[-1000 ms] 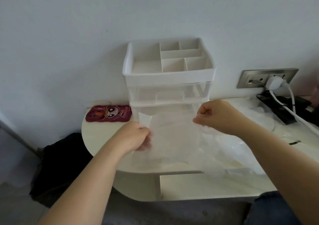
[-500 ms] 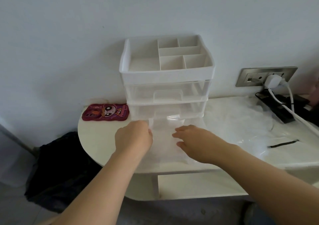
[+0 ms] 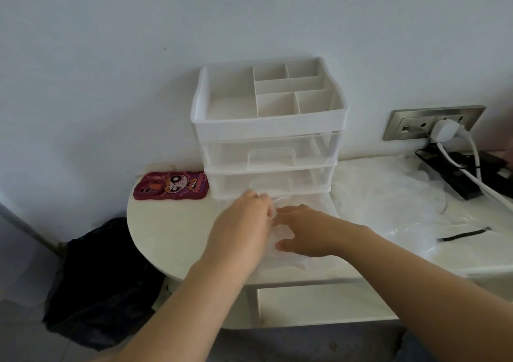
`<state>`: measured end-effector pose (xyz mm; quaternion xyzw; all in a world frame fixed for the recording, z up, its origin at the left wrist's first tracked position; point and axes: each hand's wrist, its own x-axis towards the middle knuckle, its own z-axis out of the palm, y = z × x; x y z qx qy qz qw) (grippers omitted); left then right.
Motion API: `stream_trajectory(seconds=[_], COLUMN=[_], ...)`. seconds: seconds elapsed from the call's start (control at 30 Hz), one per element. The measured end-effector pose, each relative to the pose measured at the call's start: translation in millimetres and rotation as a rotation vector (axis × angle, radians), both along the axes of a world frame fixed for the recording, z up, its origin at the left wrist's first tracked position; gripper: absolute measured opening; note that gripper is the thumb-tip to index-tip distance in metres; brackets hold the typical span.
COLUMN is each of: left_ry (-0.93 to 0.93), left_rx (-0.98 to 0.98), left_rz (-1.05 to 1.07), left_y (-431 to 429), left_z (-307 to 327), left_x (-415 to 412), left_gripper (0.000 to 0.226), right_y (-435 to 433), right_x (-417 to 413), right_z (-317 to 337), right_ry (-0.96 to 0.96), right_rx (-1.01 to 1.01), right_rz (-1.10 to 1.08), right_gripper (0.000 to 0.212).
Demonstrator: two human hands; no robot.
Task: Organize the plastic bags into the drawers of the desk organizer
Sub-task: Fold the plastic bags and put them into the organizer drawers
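A white desk organizer [image 3: 269, 125] stands against the wall, with a divided top tray and two clear drawers, both pushed in. In front of it a clear plastic bag [image 3: 319, 207] lies flat on the white table [image 3: 172, 236]. My left hand [image 3: 244, 223] is on the bag's left part, its fingers curled and pinching the plastic near the lower drawer. My right hand [image 3: 302, 229] lies flat on the bag with straight fingers pointing left, pressing it down. More clear plastic bags [image 3: 388, 195] are spread over the table to the right.
A red cartoon phone case [image 3: 172, 185] lies left of the organizer. At the right a wall socket [image 3: 410, 124] holds a white plug [image 3: 444, 131], with a black power strip [image 3: 458, 175] below. A thin black strip [image 3: 463, 235] lies on the plastic. A dark bag [image 3: 102, 278] sits on the floor.
Both hands held the bag stretched up in front of the organizer. They have lowered it onto the table and moved close together; the right hand has opened flat on it.
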<state>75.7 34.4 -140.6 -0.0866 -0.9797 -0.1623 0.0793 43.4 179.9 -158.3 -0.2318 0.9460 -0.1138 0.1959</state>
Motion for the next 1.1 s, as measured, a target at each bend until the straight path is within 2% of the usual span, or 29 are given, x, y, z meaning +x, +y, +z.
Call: stream_trajectory(seconds=[0.1, 0.23, 0.3, 0.5, 0.57, 0.63, 0.7, 0.77, 0.83, 0.9, 1.0, 1.1], left_ry=[-0.278, -0.411, -0.455, -0.496, -0.534, -0.541, -0.523, -0.497, -0.442, -0.382, -0.319, -0.222], left_rx=[-0.068, 0.013, -0.031, -0.146, -0.140, -0.141, -0.136, -0.081, -0.019, 0.019, 0.019, 0.015], left_rz=[-0.040, 0.023, 0.033, 0.038, 0.032, 0.013, -0.009, -0.016, -0.025, -0.042, -0.058, -0.101], left_y=[6, -1, 2, 6, 6, 6, 6, 6, 3, -1, -1, 7], left_z=[-19, -27, -29, -40, -39, -38, -36, -34, -31, -27, -23, -19], left_x=[-8, -23, -27, -35, -36, -37, -36, -31, -24, -15, -3, 4], left_gripper=[0.023, 0.023, 0.029, 0.086, 0.096, 0.092, 0.085, 0.081, 0.073, 0.063, 0.054, 0.047], right_y=[0, 6, 8, 9, 10, 11, 17, 30, 51, 75, 111, 139], right_x=[2, 2, 0, -1, 1, 4, 7, 9, 12, 17, 24, 31], right_z=[4, 9, 10, 8, 11, 18, 31, 46, 57, 63, 58, 39], right_ry=[0.005, 0.074, 0.060, -0.005, 0.033, 0.133, 0.237, 0.307, 0.318, 0.283, 0.098, -0.043], right_rx=[0.012, 0.134, 0.160, 0.215, 0.222, 0.181, 0.046, -0.091, -0.137, -0.027, 0.179, 0.336], right_rz=[0.027, 0.029, -0.010, -0.007, -0.002, 0.003, -0.038, -0.118, -0.219, -0.309, -0.414, -0.444], right_gripper=[0.050, 0.052, 0.048, 0.046, 0.043, 0.043, 0.043, 0.031, 0.016, 0.021, 0.030, 0.029])
